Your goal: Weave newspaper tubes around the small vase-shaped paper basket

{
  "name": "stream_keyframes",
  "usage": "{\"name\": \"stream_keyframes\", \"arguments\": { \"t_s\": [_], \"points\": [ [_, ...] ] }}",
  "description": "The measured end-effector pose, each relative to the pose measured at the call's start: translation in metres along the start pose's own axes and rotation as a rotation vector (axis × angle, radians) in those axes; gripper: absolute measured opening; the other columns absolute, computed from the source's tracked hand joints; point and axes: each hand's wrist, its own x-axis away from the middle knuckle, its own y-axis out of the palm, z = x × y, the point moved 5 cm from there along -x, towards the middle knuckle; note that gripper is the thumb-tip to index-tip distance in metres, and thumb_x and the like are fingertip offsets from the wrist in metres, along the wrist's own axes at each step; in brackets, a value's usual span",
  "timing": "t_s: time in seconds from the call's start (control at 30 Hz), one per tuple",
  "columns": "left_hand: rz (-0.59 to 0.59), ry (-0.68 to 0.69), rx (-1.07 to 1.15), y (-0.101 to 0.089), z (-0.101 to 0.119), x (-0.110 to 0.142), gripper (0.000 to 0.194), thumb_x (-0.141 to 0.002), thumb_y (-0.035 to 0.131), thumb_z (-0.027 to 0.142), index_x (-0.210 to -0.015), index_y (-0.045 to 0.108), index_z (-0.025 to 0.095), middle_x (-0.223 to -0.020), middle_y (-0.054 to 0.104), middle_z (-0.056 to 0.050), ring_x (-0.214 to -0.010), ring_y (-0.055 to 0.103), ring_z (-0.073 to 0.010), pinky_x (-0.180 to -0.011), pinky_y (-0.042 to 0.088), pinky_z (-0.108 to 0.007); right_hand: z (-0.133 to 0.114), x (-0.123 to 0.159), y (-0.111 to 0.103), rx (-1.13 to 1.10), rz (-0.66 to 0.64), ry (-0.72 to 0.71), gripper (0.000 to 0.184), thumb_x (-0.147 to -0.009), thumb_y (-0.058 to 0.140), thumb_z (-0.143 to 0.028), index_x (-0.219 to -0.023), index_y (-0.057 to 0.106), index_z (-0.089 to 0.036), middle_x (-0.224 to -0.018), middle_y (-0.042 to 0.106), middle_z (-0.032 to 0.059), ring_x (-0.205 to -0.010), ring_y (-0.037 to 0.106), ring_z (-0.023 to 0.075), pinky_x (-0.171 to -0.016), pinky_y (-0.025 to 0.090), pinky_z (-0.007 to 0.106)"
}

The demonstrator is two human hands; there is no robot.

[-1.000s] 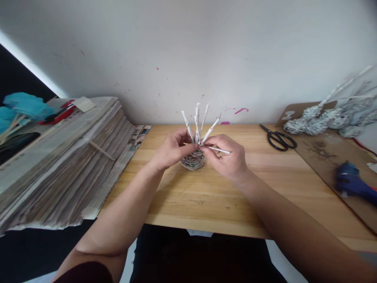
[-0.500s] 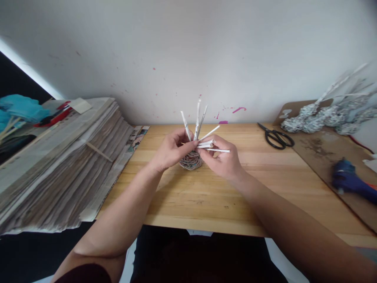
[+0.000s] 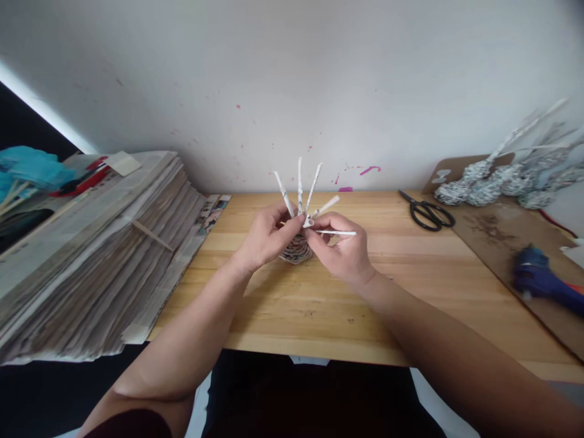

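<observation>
A small woven paper basket [image 3: 296,250] rests on the wooden table, partly covered by my hands. Several rolled paper tubes [image 3: 300,182] fan up and outward from its top. My left hand [image 3: 270,237] is closed round the left side of the weave, its thumb pressed near the base of the tubes. My right hand [image 3: 343,246] pinches a paper tube [image 3: 309,222] at the right of the rim, the tube's open end facing me. A thin tube [image 3: 337,232] sticks out to the right across my right fingers.
A tall stack of newspapers [image 3: 114,255] stands at the left. Black scissors [image 3: 429,213] lie right of my hands. Farther right are woven paper pieces [image 3: 497,179], a brown board [image 3: 488,237] and a blue glue gun [image 3: 542,283]. The white wall [image 3: 292,91] rises behind the table.
The paper tube at my right fingertips has swung from pointing right to facing me. The upright tubes have spread and shifted slightly left. Both hands stay at the basket.
</observation>
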Motion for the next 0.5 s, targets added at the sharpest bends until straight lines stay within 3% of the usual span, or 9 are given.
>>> {"name": "stream_keyframes", "arguments": {
  "t_s": [0.27,0.4,0.5],
  "points": [
    [-0.075,-0.007,0.178,-0.001,-0.001,-0.003,0.024,-0.083,0.076,0.035,-0.093,0.074,0.014,-0.088,0.078,-0.007,-0.082,0.071,-0.0192,-0.075,0.056,-0.03,0.003,0.001,0.002,-0.038,0.018,0.171,0.007,-0.083,0.074,-0.022,-0.079,0.068,-0.021,-0.076,0.075,-0.0002,-0.061,0.063,0.0116,-0.056,0.048,0.025],
    [-0.143,-0.066,0.269,0.0,-0.008,-0.003,0.03,-0.074,0.087,0.031,-0.096,0.076,0.014,-0.094,0.08,-0.009,-0.083,0.074,-0.02,-0.077,0.059,-0.031,0.007,0.001,0.0,-0.04,0.045,0.191,0.011,-0.083,0.074,-0.023,-0.075,0.067,-0.021,-0.07,0.073,-0.0011,-0.059,0.061,0.0113,-0.057,0.048,0.026],
    [-0.124,-0.097,0.294,-0.001,-0.011,-0.003,0.037,-0.067,0.094,0.031,-0.096,0.077,0.014,-0.094,0.081,-0.009,-0.082,0.075,-0.0196,-0.076,0.061,-0.031,0.008,0.001,-0.003,-0.036,0.054,0.171,0.011,-0.083,0.075,-0.024,-0.074,0.069,-0.021,-0.069,0.072,-0.0009,-0.059,0.061,0.0118,-0.056,0.048,0.026]
  ]
}}
